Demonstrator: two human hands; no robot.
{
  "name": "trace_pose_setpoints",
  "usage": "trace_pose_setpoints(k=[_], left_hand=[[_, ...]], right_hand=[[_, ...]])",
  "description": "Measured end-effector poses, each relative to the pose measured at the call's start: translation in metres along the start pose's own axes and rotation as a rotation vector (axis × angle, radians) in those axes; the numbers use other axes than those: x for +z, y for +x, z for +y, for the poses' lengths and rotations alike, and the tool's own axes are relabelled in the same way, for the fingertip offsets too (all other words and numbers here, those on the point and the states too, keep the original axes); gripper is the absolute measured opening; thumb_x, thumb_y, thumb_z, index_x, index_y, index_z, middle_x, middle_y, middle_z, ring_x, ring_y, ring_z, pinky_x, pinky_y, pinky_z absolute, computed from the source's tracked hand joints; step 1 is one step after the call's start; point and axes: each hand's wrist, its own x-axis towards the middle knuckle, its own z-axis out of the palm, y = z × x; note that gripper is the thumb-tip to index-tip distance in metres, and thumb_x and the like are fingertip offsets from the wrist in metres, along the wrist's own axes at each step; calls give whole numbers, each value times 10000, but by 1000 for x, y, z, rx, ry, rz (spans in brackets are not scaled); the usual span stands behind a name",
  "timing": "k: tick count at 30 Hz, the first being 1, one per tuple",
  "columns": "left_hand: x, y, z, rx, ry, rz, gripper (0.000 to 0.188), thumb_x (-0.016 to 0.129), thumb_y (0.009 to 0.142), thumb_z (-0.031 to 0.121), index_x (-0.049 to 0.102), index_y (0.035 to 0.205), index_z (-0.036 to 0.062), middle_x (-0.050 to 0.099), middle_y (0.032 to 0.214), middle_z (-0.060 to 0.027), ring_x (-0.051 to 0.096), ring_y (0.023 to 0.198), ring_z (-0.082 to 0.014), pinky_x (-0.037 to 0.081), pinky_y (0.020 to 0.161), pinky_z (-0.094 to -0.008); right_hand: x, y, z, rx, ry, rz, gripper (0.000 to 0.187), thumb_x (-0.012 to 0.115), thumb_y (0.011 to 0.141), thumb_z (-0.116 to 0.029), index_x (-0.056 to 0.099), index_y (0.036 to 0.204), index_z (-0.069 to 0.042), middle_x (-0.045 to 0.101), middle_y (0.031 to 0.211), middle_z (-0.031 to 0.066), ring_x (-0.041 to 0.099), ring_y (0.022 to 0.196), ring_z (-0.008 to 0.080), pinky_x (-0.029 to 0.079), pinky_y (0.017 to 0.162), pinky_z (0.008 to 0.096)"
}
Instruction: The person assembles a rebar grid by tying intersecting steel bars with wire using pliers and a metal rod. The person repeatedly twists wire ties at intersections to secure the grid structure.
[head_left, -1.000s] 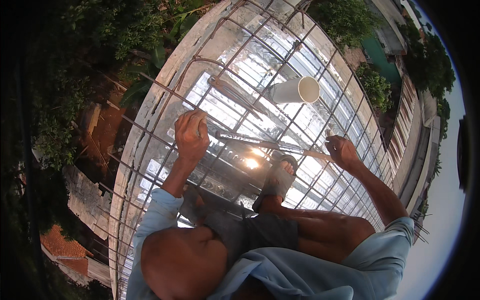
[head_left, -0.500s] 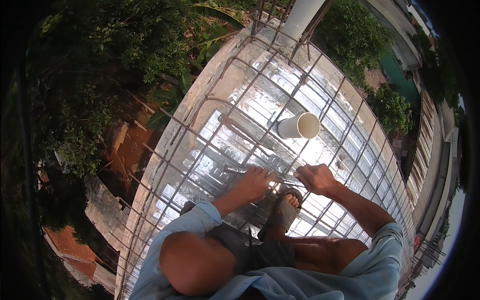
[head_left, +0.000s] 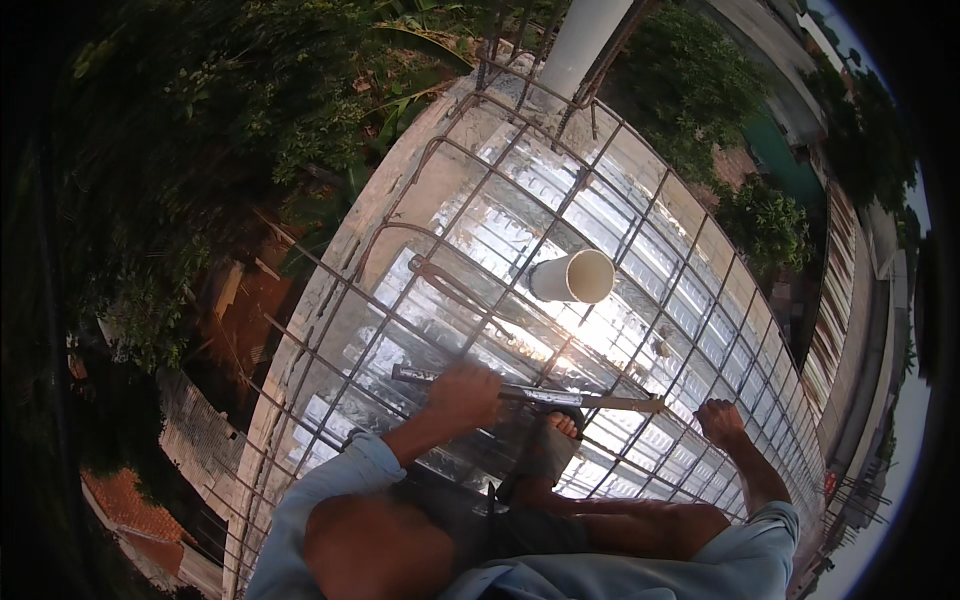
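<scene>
My left hand [head_left: 465, 397] is wrapped round a long metal bar [head_left: 540, 394], slightly smeared by motion. The bar has a dark tube end on the left, a pale middle and a brownish right end with a small head. It lies crosswise above the steel rebar mesh [head_left: 597, 207], in front of my sandalled foot [head_left: 563, 424]. My right hand [head_left: 720, 422] is closed, apart from the bar, over the mesh to the right; anything inside its fingers is hidden. Beyond my left hand, rusty long-handled pincers [head_left: 455, 290] lie on the mesh.
A short cream pipe [head_left: 575, 277] stands up through the mesh. Shiny corrugated metal decking [head_left: 480, 215] lies beneath. A concrete edge [head_left: 325, 250] borders the left, with a drop to trees and roofs beyond. A tall white pipe [head_left: 585, 45] and upright rebars rise at the far end.
My right hand has come off the bar and moved right and nearer. My left hand has shifted left and nearer with the bar, whose right end now shows. The view has shifted slightly.
</scene>
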Motion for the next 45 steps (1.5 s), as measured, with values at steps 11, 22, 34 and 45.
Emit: trace_pose_setpoints(k=[11, 22, 34, 45], left_hand=[[-39, -94, -62, -395, -32, -15, 213, 754, 702, 369, 744, 774, 168, 696, 686, -85, 694, 629, -298, 552, 591, -430], [-45, -90, -17, -519, -550, 193, 281, 716, 729, 394, 723, 847, 139, 665, 669, -138, 673, 654, -368, 530, 633, -492], [-80, -78, -23, -150, -886, 451, 369, 695, 842, 199, 595, 1138, 2, 647, 1001, -175, 639, 952, -311, 493, 844, -423], [-292, -98, -245, 231, 1184, 1033, 187, 653, 836, 289, 639, 986, 177, 624, 765, -80, 640, 899, -263, 446, 862, -463]], right_hand=[[-26, 90, 10, 51, 65, 247, 234, 613, 897, -222, 630, 731, -58, 620, 746, 118, 615, 730, 302, 506, 649, 431], [-194, 138, -227, -158, 1169, 171, 800, 938, 642, -228, 554, 1284, 55, 670, 1146, 162, 653, 1060, 242, 526, 937, 383], [-334, 278, -342, -133, 1992, 178, 176, 629, 930, -151, 534, 858, -22, 481, 604, 59, 546, 528, 190, 518, 490, 353], [-354, 376, -458, -371, 1525, 4, 94, 623, 814, -42, 539, 776, -23, 497, 556, 39, 477, 406, 132, 388, 356, 297]])
